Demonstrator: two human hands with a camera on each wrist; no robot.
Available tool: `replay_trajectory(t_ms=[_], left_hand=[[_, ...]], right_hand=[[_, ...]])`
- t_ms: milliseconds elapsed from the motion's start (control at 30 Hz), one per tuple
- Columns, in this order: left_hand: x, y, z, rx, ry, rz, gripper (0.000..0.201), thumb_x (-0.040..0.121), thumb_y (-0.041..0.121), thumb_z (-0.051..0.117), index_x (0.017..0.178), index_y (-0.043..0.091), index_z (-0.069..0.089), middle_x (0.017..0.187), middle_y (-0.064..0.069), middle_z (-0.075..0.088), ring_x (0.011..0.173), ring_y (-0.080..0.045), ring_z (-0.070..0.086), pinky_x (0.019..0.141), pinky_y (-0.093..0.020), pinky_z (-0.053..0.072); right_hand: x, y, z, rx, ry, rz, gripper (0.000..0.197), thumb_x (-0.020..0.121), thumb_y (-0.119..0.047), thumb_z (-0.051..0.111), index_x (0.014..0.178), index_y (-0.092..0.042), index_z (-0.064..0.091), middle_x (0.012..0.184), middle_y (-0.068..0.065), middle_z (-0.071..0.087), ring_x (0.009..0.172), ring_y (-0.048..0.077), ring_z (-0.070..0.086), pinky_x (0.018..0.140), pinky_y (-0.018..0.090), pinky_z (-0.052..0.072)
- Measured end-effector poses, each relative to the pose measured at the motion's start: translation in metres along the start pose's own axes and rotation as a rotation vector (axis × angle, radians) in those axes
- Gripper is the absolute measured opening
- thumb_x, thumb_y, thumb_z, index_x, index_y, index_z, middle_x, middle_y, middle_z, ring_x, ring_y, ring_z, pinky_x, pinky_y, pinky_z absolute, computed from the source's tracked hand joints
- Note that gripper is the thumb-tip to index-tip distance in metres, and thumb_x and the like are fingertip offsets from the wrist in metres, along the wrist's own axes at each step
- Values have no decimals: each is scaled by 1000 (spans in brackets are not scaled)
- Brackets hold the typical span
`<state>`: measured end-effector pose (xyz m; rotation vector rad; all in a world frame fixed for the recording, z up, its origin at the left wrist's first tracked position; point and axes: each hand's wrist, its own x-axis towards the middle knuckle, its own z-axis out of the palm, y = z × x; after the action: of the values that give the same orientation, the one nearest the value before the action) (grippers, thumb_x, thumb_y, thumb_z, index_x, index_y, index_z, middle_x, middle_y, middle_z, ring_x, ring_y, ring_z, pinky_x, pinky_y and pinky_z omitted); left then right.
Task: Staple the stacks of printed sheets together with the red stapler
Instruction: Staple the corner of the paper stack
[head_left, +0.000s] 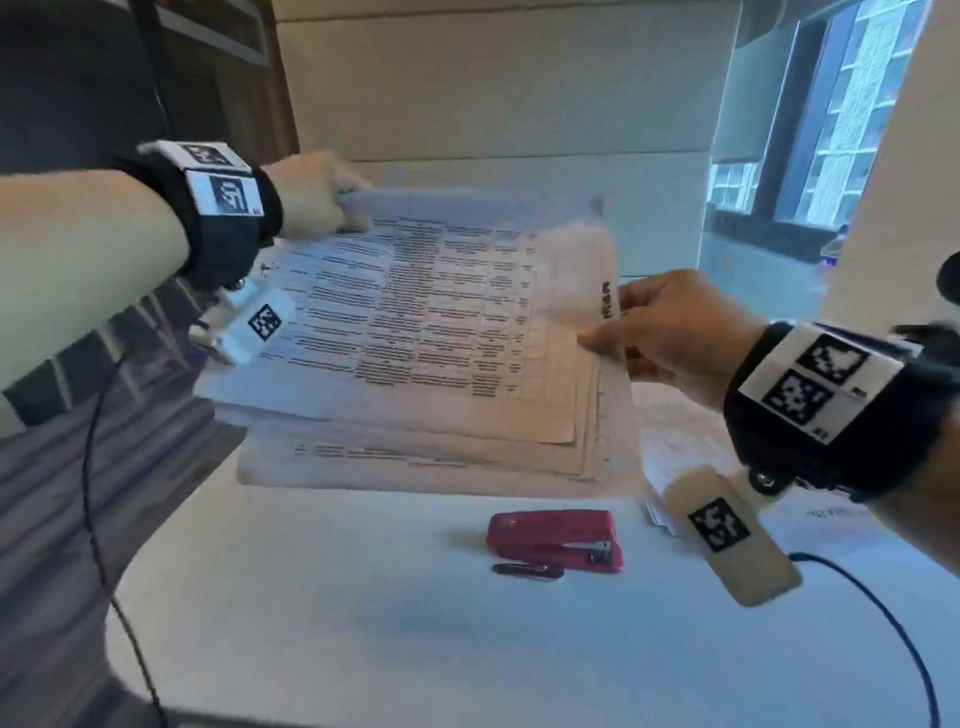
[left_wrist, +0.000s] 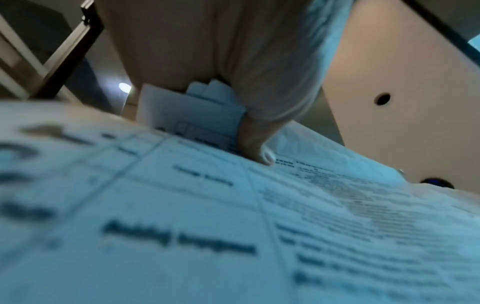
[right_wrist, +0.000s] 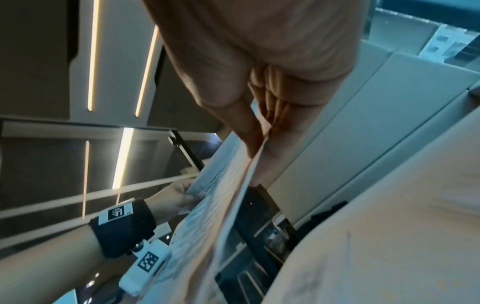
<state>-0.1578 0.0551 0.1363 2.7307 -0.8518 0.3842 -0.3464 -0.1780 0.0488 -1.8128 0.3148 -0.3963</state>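
Note:
A stack of printed sheets (head_left: 426, 332) with rows of table text is held up in the air above the white table (head_left: 363, 623). My left hand (head_left: 317, 195) grips its far left corner, thumb (left_wrist: 255, 148) pressed on the top sheet (left_wrist: 233, 226). My right hand (head_left: 670, 327) pinches the right edge of the stack (right_wrist: 233, 195) between thumb and fingers (right_wrist: 249, 127). The sheets are fanned and uneven at the near edge. The red stapler (head_left: 556, 540) lies on the table below the stack, untouched.
A dark pen (head_left: 527, 570) lies just in front of the stapler. More papers (head_left: 675, 441) lie on the table at the right, under my right wrist. A window (head_left: 852, 114) is at the far right, a dark cabinet (head_left: 67, 78) at the left.

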Motion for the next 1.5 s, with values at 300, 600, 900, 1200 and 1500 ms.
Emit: replay_trajectory(t_ms=[300,600,900,1200,1500], left_hand=[[-46,-69,135,-74,-413,-121,7,81,6,60,76,8,65,76,-4,61,71,-20,54,68,-27,42],[-71,-80,183,-67,-490,-129,11,89,12,61,79,13,62,83,-4,61,79,-22,52,70,-27,37],[-72,-49,163,530,-468,67,62,85,45,63,138,24,40,129,-4,54,117,-29,51,96,-41,38],[-118,39,180,306,-792,384,114,62,80,59,150,38,0,160,6,1,146,-23,8,114,-53,21],[-128,50,201,310,-785,345,118,55,89,52,146,24,16,156,5,8,135,-28,23,104,-42,34]], right_hand=[[-15,67,32,-948,-400,-13,43,81,-3,63,123,-11,59,117,3,65,102,18,61,84,28,52],[-14,98,38,-1320,-590,-85,14,89,-19,57,102,-17,61,94,-2,65,85,16,59,75,26,49],[0,113,23,-1435,-516,70,25,93,-37,55,107,-16,51,89,-2,62,79,13,60,74,26,51],[-2,81,38,-1170,-387,-244,14,94,-20,54,99,-18,42,80,-2,52,69,9,47,60,34,33],[-22,105,63,-1310,-749,-249,13,95,-33,50,106,-30,43,92,-7,54,80,9,51,75,29,47]])
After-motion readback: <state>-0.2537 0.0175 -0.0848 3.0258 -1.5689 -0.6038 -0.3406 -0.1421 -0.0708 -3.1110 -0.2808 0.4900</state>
